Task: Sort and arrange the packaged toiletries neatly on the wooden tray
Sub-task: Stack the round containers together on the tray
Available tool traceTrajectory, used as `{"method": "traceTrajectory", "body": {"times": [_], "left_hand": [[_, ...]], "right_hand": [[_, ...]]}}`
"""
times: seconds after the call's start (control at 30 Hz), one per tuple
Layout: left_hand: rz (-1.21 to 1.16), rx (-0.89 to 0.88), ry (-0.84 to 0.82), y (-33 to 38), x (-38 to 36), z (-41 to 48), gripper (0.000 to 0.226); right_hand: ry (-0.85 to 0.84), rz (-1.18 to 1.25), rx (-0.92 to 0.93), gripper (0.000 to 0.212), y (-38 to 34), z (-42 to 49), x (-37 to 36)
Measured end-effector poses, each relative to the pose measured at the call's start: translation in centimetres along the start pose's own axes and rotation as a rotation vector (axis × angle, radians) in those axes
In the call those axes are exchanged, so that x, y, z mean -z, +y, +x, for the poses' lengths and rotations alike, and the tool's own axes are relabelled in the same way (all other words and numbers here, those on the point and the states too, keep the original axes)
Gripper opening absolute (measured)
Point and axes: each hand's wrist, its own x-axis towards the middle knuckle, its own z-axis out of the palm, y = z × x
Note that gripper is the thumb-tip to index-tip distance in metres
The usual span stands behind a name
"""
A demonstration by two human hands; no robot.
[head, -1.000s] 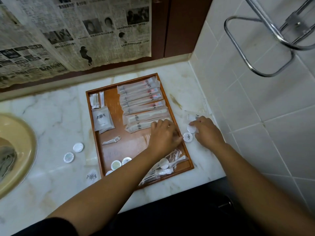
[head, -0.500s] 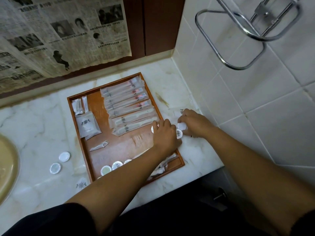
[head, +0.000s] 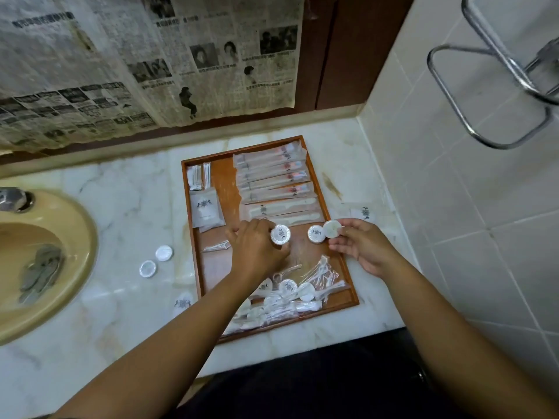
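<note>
Sorting rounds onto the wooden tray [head: 223,179]

Our left grip [head: 257,252] pinches a single packet [head: 280,234], our right grip [head: 363,246] two more packets [head: 316,234]; the tray's loose pile [head: 287,287] lies toward us, nearest the left.

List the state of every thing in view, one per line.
Left hand: pinches a round packet over the wooden tray.
Right hand: pinches a second round packet.
Long sachets: lying in a row in the tray.
Counter packets: lying flat on the marble counter, left of the tray.
Clear-wrapped pile: heaped at the tray's near end.
</note>
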Motion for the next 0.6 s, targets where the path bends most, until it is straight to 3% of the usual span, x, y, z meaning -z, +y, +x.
{"method": "traceTrajectory", "body": {"times": [0.23, 0.4, 0.6], "left_hand": [[-0.040, -0.008, 0.020, -1.4, 1.6, -0.2, 0.040], [-0.043, -0.005, 0.029, -1.6, 1.6, -0.3, 0.041], [-0.050, 0.039, 0.045, -2.8, 2.5, -0.6, 0.041]], "right_hand": [[-0.031, 0.000, -0.016, 0.021, 0.5, 0.2, -2.0], [-0.022, -0.289, 0.095, 0.029, 0.3, 0.9, -2.9], [0.059, -0.673, 0.219, 0.018, -0.3, 2.2, -5.3]]}}
